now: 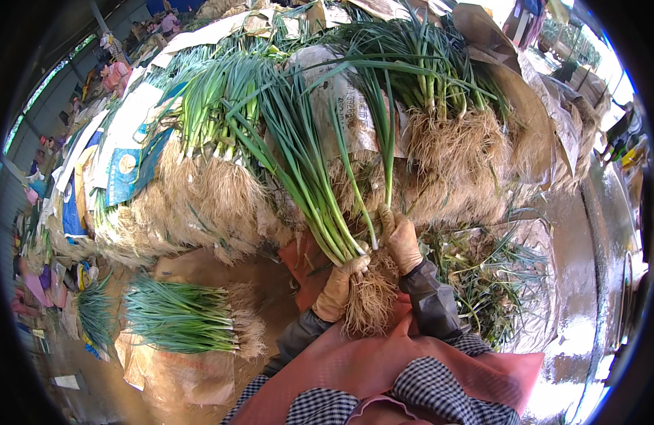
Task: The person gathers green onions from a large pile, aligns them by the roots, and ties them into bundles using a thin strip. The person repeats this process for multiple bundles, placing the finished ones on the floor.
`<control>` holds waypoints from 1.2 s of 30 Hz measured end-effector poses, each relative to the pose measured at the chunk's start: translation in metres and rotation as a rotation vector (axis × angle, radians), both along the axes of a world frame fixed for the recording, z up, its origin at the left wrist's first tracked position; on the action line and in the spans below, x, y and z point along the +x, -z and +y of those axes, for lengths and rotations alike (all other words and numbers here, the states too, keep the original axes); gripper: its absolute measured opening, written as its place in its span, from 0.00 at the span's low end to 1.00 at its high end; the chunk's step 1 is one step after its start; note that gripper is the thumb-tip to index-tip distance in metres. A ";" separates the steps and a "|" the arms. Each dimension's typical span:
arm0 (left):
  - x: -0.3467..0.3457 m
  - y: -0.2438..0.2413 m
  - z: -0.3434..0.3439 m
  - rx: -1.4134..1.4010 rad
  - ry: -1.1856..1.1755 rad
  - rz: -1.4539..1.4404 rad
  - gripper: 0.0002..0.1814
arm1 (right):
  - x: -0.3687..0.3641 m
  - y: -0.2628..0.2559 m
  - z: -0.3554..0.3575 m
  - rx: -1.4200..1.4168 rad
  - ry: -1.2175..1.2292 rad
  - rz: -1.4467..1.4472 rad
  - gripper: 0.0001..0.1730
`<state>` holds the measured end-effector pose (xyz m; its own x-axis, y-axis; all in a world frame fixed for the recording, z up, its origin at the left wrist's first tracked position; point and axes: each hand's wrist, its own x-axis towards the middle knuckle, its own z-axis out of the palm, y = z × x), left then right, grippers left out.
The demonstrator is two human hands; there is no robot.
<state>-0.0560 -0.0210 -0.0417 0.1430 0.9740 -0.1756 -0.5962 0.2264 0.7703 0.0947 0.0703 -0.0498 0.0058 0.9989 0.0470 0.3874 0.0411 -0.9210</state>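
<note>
In my gloved left hand [338, 284] is a bunch of green onions [319, 212], gripped near the white bases. Their green tops point up and away from me, and a mass of tan roots [367, 305] hangs below the hand. My gloved right hand [401, 238] is closed around the lower stem of a separate green onion [388, 159], just right of the bunch. Between both hands, one stalk [353, 175] leans with its white end bare; what supports it I cannot tell. A red apron [369, 366] spreads beneath the roots across my lap.
Ahead, a long heap bears green onions [215, 106] at left and more with thick roots [454, 143] at right, partly under sacks [327, 79]. Sorted green onions [181, 313] lie on a sack at lower left. Leaf scraps [481, 276] lie at right. People [114, 74] work at far left.
</note>
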 end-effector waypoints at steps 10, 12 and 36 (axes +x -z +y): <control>0.003 0.018 -0.003 -0.210 0.012 -0.143 0.09 | -0.028 -0.030 -0.026 0.388 0.011 -0.610 0.15; -0.002 0.005 -0.006 -0.395 0.043 -0.320 0.09 | -0.030 -0.033 -0.032 0.386 0.033 -0.525 0.16; -0.013 0.018 0.018 0.074 0.295 -0.386 0.20 | 0.108 -0.180 0.196 0.140 0.344 -0.887 0.29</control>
